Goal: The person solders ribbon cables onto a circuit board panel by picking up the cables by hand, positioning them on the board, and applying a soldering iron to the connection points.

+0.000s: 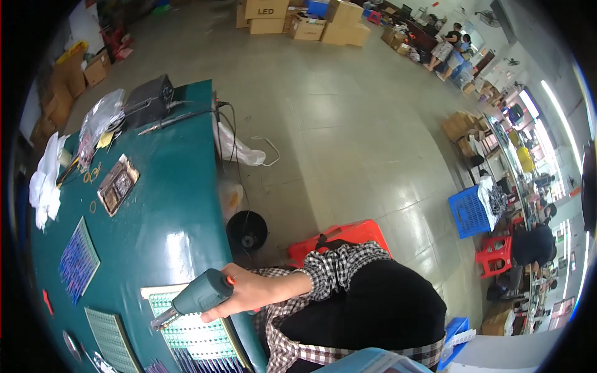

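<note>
My right hand [239, 291] is closed round a dark green soldering gun [202, 292] with an orange trigger. Its metal tip points down and left, over a pale green circuit board panel [198, 336] at the near edge of the table. Whether the tip touches the panel I cannot tell. Rows of small parts cover this panel, and dark purple leads stick out along its lower end. Beside it to the left lies a second panel [112, 339]. A third panel [79, 261], with many purple and blue leads, is farther off. My left hand is out of view.
On the green table [174, 186] are a worn metal tray [118, 185], a black soldering station [149, 99], its iron [165, 123] and plastic bags [102, 121]. Next to the table stand a black bin [247, 230] and a red stool [339, 239]. Other people work far right.
</note>
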The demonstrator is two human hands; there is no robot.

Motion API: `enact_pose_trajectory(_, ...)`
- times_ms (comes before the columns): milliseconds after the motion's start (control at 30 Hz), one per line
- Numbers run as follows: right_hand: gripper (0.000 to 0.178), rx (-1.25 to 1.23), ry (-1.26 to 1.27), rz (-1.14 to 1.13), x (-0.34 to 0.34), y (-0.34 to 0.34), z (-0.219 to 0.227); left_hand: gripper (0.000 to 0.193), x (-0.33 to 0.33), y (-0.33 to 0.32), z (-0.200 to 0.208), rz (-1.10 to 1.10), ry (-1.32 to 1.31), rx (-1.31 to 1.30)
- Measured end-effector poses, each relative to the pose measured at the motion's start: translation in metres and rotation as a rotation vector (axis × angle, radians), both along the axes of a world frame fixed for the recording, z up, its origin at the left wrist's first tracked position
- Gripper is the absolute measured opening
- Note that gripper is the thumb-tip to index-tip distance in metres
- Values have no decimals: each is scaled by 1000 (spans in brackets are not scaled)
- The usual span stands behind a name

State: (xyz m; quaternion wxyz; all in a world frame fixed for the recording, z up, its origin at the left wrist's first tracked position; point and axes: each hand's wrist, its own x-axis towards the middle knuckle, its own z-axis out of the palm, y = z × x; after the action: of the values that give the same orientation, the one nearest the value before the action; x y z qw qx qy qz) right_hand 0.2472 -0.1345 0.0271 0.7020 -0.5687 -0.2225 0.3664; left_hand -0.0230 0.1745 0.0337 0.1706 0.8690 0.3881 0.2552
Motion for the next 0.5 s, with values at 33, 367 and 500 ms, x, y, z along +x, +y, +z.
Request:
enact_pose_trajectory(33,45,-53,48,32,-1,2,4,23,-11,-10,10,41,81,-66)
enact_pose_trajectory(367,25,-161,-162,83,-5,-21,2,27,34,-95,29,-104,-484,-972)
enact_pose_trajectory(500,44,-18,-194,186,11,-26,-14,25,33,-104,27,-134,-590,-1241)
